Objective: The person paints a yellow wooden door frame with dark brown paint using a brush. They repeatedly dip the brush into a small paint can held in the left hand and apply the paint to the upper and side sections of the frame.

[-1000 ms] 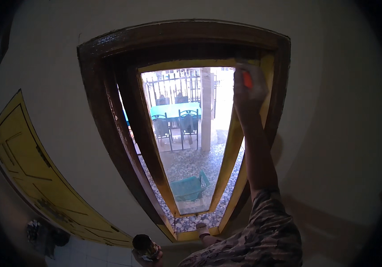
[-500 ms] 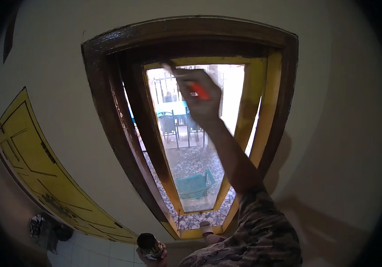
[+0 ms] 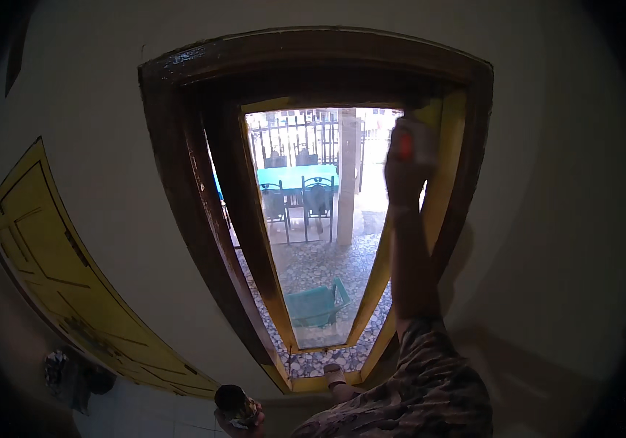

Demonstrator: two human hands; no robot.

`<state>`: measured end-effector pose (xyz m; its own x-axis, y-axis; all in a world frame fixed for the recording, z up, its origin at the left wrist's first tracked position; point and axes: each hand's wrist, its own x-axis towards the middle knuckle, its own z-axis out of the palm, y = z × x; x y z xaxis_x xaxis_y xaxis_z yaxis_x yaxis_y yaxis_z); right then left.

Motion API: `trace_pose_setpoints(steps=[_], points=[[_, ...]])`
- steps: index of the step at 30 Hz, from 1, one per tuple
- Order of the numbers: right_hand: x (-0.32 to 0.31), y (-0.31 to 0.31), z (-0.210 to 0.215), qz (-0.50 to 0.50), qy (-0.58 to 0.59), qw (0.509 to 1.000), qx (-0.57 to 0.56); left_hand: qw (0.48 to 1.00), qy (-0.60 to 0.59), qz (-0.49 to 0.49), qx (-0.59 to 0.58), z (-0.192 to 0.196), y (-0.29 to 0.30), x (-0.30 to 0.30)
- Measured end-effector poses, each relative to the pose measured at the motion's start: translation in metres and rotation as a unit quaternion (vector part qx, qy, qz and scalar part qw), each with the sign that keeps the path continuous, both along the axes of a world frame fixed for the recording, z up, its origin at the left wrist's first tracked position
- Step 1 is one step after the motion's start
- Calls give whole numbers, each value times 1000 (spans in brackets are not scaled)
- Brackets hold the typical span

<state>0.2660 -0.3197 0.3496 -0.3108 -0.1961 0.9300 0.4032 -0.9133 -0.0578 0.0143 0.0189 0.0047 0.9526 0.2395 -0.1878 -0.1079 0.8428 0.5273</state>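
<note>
My right hand is raised to the upper right corner of the yellow window sash, closed around a paintbrush. Only the orange-red of its handle shows clearly; motion blurs the bristle end. Dark brown paint covers the outer frame and the sash's top and upper left, while its right side is still yellow with a dark patch at the top. Low down, my left hand grips a small paint-smeared can with a dark inside.
A yellow panelled door stands at the left, with a dark bundle beside it. Through the glass show a turquoise table, metal chairs and a green plastic chair. My foot is near the sill.
My right hand has swept the brush rightward along the sash's top, from its upper left to its upper right corner. More of the top rail looks dark. My left hand still holds the can.
</note>
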Motion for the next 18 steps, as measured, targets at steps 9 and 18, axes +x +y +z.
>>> trace_pose_setpoints(steps=[9,18], points=[[-6,-2,-6,183,-77,974,105,996,38,-21,-74,-1,-11,1],[-13,10,-4,175,-142,973,51,996,44,-22,-69,-4,-13,8]])
